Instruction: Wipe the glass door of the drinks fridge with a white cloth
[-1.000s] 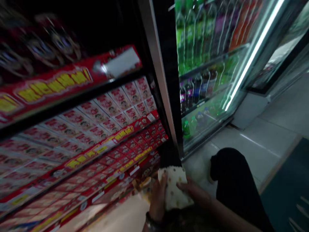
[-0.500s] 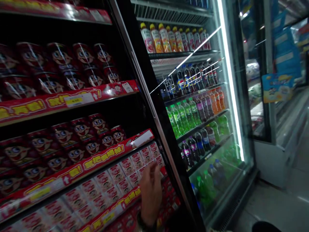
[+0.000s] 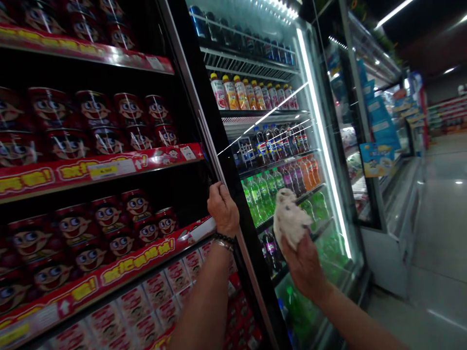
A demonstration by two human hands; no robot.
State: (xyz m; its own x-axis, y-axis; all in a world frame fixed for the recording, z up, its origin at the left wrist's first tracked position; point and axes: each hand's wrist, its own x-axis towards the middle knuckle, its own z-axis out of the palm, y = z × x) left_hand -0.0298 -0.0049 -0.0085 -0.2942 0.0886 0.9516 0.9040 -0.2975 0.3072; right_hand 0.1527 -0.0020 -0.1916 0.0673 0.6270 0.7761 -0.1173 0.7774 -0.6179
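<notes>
My left hand [image 3: 224, 211], with a dark bead bracelet and a silvery bangle at the wrist, is closed at the silver-trimmed edge of the cooler door [image 3: 204, 126]. Its fingers curl around the left side of that edge, and their tips are hidden. To the right, my right hand [image 3: 306, 267] grips a bunched off-white cloth [image 3: 290, 218], which is raised in front of the glass. From this angle I cannot tell whether the cloth touches the glass. Behind it stand green drink bottles [image 3: 257, 194] on a cooler shelf.
Shelves to the left carry red cans with a cartoon face [image 3: 104, 218] and small printed cartons [image 3: 136, 301] below. Red promotional strips [image 3: 138, 260] edge these shelves. A long chest freezer [image 3: 386, 262] stands on the right, beside the tiled floor [image 3: 438, 233].
My left hand has risen from in front of the cartons to the door edge and closed there. My right hand has come into view with the cloth. The view has tilted upward and right.
</notes>
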